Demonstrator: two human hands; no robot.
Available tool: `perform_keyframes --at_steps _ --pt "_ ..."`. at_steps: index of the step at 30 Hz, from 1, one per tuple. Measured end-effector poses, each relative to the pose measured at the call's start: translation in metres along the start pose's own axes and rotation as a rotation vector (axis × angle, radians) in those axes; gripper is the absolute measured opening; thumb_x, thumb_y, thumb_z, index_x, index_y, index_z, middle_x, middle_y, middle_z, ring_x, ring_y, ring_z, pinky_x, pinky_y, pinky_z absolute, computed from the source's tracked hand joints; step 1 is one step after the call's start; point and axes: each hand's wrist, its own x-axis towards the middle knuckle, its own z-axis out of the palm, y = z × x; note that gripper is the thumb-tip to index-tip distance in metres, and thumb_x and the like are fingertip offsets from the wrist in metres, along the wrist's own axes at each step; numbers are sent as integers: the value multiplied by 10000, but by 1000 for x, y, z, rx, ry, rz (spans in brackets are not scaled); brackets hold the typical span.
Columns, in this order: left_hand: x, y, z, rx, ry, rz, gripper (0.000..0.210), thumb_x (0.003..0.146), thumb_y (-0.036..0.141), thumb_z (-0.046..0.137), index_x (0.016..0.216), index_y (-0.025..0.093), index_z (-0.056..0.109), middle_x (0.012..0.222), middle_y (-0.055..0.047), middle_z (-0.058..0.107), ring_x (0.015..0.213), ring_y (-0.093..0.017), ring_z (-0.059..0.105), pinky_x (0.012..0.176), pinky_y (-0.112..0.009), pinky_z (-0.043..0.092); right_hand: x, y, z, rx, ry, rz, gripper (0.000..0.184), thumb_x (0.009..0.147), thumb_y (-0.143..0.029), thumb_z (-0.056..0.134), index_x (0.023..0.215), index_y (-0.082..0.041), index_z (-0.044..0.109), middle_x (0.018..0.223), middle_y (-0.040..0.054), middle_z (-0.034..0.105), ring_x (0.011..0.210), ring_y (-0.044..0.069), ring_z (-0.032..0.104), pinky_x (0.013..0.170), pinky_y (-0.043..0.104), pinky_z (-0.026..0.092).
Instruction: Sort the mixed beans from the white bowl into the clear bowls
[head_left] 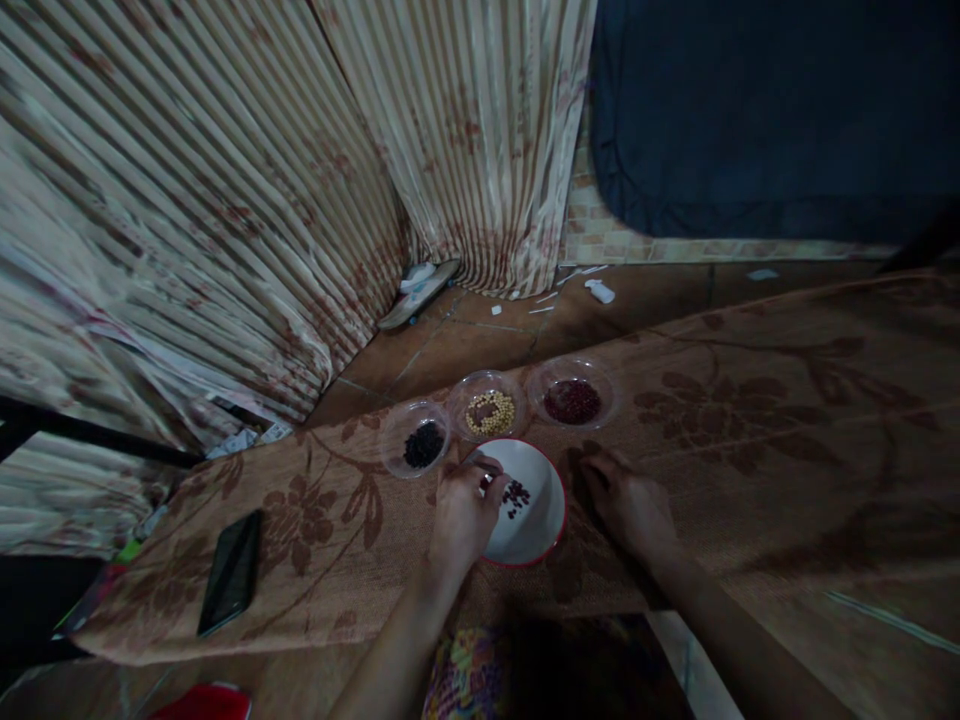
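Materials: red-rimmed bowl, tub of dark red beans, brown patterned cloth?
Bowl: smooth white, perhaps glazed ceramic or enamel; its even surface doesn't rule out plastic.
Tub: probably glossy clear plastic; see-through wall, pale glints. Glass possible.
Cloth: matte woven textile, by its visible weave; fibre unclear.

A: Walls?
B: Striped curtains [285, 190] with reddish floral print, upper left, hem on the floor. Beside them, a strip of beige brick-pattern wall [600, 222]. Upper right, a big dark-blue cloth [772, 110], possibly a cover; too dark to tell.
A: Floor?
B: Brown tiles [435, 345], pale joints. White scraps and a small white bottle [600, 291] near the curtain hem.
A: Furniture?
B: Long table, brown leaf-and-flower cloth [757, 520], running across. Dark bar [97, 432], left edge.
A: Light?
B: Dim, edges murky.
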Motion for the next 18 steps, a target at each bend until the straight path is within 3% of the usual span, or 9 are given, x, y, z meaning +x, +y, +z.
perform_keyframes --at_steps 18 --pt "-1 1 1 -5 37 -23 81 819 144 671 767 203 689 854 -22 737 849 -180 671 827 -312 495 0 2 2 22 -19 3 220 956 -282 455 973 -251 672 1039 20 686 800 150 670 672 246 449"
